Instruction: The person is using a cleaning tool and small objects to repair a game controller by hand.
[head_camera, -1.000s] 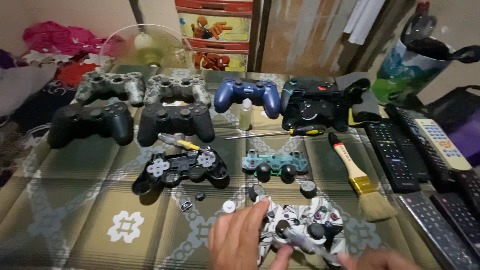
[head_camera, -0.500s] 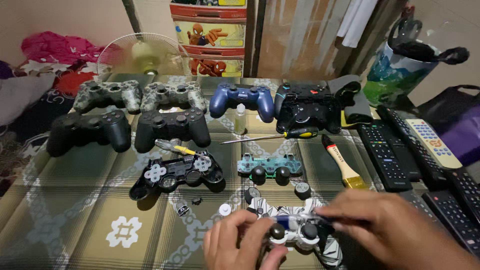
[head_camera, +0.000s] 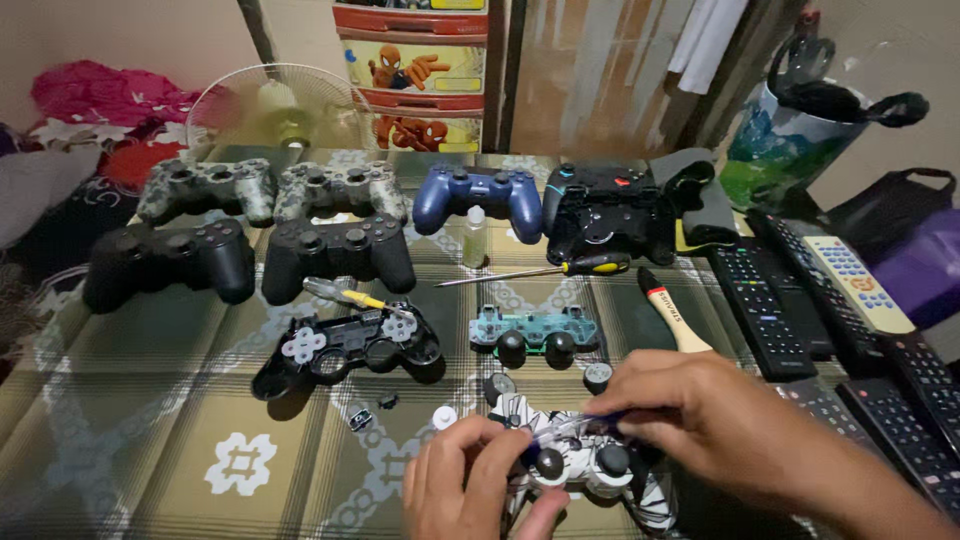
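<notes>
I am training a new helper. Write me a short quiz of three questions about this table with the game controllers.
1. True or false: both hands touch the white patterned controller.
2. Which colour is the controller next to the small clear bottle? A) red B) blue C) yellow
3. What lies in front of the opened black shell's upper edge?

Key: 1. True: left hand, right hand. 2. B, the blue controller. 3. A yellow-handled screwdriver.

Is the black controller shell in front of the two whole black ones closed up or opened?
Opened: the black shell lies with its inside showing, and a loose circuit board sits apart beside it.
</notes>
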